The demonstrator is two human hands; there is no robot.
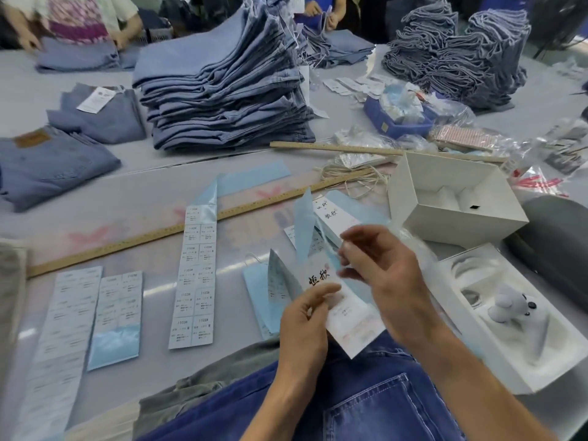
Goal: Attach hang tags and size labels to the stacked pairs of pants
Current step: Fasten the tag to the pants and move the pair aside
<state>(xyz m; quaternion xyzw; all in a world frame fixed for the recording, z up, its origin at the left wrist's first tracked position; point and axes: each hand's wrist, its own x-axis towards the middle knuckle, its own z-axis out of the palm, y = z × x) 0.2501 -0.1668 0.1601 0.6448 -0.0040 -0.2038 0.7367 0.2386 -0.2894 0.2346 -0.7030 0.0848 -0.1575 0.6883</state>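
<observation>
My left hand (307, 316) pinches a white hang tag (345, 313) with black brush lettering, held above dark blue jeans (366, 399) at the near edge. My right hand (378, 262) hovers over the tag's top end with fingertips pinched together; whether a small label sits between them I cannot tell. Sheets of size labels on pale blue backing lie on the table: one long strip (195, 278) in the middle, others (117, 316) to the left. A tall stack of light blue pants (229, 87) stands at the back centre.
Two wooden rulers (152, 233) cross the table. An open white box (455, 198) and a white tray with a small grey gadget (512, 303) sit at the right. Bags of tags (397, 113) and more pants piles (458, 55) lie behind. Other people's hands work at the far edge.
</observation>
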